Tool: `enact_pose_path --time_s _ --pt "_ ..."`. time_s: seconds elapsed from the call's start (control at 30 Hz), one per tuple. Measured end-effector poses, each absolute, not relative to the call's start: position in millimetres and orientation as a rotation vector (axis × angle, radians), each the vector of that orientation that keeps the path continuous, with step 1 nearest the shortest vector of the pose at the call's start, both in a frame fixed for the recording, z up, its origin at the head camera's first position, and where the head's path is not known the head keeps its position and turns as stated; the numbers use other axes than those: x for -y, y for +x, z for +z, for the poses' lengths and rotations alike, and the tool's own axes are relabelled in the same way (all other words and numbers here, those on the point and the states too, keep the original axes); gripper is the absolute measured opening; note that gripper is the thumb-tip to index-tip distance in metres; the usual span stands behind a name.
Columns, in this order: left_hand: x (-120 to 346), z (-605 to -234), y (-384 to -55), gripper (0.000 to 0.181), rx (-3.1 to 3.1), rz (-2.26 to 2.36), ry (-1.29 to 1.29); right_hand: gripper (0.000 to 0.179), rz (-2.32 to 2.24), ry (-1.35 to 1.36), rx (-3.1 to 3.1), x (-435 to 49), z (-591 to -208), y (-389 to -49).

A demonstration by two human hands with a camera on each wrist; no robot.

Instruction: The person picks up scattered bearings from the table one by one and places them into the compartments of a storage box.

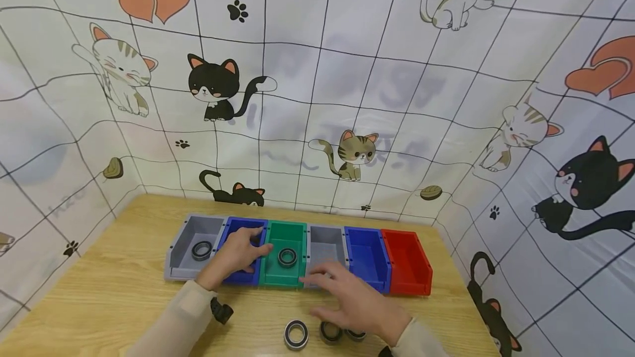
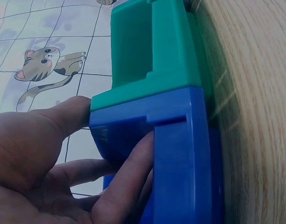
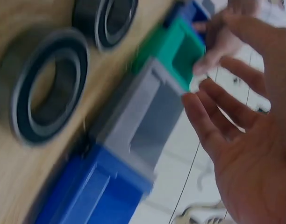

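Observation:
My left hand (image 1: pixel 238 252) reaches into the left blue bin (image 1: pixel 233 277). In the left wrist view its thumb is at the rim beside the green bin (image 2: pixel 171 56), with the other fingers inside the blue bin (image 2: pixel 182 163). A dark object shows partly between thumb and fingers in the head view. My right hand (image 1: pixel 354 296), fingers spread and holding nothing, hovers before the right grey bin (image 1: pixel 327 241). Below it on the table lie a ball bearing (image 1: pixel 296 335), a second bearing (image 1: pixel 331 340) and a third, partly hidden bearing (image 1: pixel 355 336).
One bearing (image 1: pixel 202 250) lies in the left grey bin (image 1: pixel 181 274), another bearing (image 1: pixel 287 258) in the green bin. At the row's right end stand a blue bin (image 1: pixel 367 252) and a red bin (image 1: pixel 407 258). A cat-print curtain (image 1: pixel 297 98) hangs behind the wooden table (image 1: pixel 114 274).

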State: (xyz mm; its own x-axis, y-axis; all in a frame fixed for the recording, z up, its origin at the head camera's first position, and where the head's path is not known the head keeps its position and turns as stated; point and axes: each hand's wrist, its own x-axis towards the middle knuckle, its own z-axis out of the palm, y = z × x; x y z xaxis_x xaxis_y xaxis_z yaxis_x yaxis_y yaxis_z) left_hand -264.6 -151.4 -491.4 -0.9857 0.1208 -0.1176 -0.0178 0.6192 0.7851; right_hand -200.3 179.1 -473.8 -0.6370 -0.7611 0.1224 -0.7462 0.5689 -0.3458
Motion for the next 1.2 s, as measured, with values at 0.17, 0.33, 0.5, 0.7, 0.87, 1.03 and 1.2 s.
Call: enact_pose_path --time_s 0.17,0.33,0.5,0.7,0.87,1.03,1.2 --pt "152 -491 -265 0.08 -2.692 1.284 0.085 0.062 -0.444 -1.388 -2.488 -166 -478 -190" --pt "153 -491 -268 0.08 -2.704 1.25 0.084 0.061 -0.374 -1.439 -2.37 -158 -484 -186" --pt "152 -491 -268 0.08 -2.693 1.251 0.068 0.051 -0.324 -1.559 -2.321 -153 -491 -186" --pt "151 -491 -268 0.081 -2.698 1.247 0.06 0.044 -0.295 -1.657 -2.31 -149 -496 -186" --pt "153 -494 -268 0.081 -2.663 1.323 0.064 0.045 -0.27 -1.65 -2.317 -149 -500 -186" --pt "154 -496 -267 0.08 -2.636 1.38 0.077 0.043 -0.277 -1.649 -2.318 -149 -500 -186" --pt "156 -499 -267 0.08 -2.636 1.396 0.085 0.042 -0.275 -1.667 -2.322 -148 -500 -186"
